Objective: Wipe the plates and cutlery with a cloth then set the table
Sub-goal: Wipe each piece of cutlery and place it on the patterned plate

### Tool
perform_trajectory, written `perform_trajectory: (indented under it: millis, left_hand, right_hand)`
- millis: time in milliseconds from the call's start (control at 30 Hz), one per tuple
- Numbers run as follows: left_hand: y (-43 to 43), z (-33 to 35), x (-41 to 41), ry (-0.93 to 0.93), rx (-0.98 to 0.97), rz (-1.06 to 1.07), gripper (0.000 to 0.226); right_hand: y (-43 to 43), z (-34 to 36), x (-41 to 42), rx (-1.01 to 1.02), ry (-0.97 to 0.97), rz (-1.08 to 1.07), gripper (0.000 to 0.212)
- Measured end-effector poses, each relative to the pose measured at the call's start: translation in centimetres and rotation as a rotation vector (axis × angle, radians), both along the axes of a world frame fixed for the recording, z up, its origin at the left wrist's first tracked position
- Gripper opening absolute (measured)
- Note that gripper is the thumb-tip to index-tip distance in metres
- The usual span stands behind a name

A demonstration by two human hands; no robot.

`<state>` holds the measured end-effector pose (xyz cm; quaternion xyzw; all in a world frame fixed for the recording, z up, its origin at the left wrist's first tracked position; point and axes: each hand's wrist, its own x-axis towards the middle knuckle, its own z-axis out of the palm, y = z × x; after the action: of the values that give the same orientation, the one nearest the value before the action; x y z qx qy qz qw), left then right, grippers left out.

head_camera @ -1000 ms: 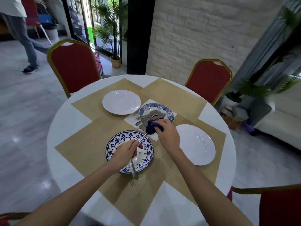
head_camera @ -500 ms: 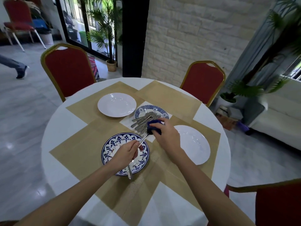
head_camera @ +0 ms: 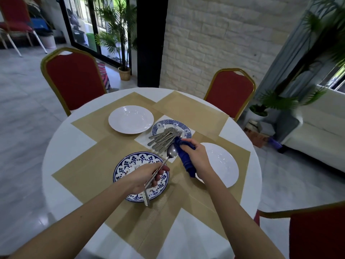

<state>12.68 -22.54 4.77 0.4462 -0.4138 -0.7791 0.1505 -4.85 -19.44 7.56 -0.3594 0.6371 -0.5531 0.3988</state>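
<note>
White across its round top, the desk (head_camera: 61, 150) carries tan placemats (head_camera: 89, 165), and on the far left mat sits a plain white plate (head_camera: 130, 122). Nearer, a blue patterned plate (head_camera: 127, 166) lies under the left hand (head_camera: 143, 175), whose fingers curl round the handle of a spoon (head_camera: 172, 151). Fork tines peek out beside the knuckles, though I cannot tell whether that fork is in the grip or lying on the plate. The spoon's bowl points far and right, just short of the heap of cutlery (head_camera: 161, 140) on a small blue-rimmed plate (head_camera: 168, 122). Touching the bowl's right edge is the dark blue cloth (head_camera: 183, 157), bunched in the right hand (head_camera: 197, 157), whose fingers wrap round it above the rim of a second white plate (head_camera: 224, 165). The step looks like wiping the spoon. To do it well, steady the handle firmly, fold the cloth over both faces of the bowl, then draw it toward the handle in one pull, with no bare fingers on wiped metal.
</note>
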Motion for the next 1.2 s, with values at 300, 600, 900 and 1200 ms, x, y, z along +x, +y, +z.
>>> perform_trajectory:
  millis: [300, 600, 900, 1200]
  left_hand:
    - [-1.2, 0.1, -0.3, -0.402, -0.822, -0.156, 0.029]
    - [-2.1, -0.8, -0.2, -0.540, -1.033, -0.241, 0.024]
    - [-0.8, -1.9, -0.4, -0.493, -1.206, 0.008, 0.016]
    - [-4.5, -1.1, -1.3, 0.136, 0.170, 0.443, 0.019]
  right_hand:
    - [-0.7, -0.1, 0.2, 0.019, 0.769, 0.242, 0.018]
    - [-2.4, -1.2, -1.4, 0.195, 0.223, 0.074, 0.009]
    - [-2.6, -2.2, -0.6, 0.139, -0.095, -0.129, 0.011]
    - [-0.8, -2.4, 1.5, 0.082, 0.175, 0.297, 0.014]
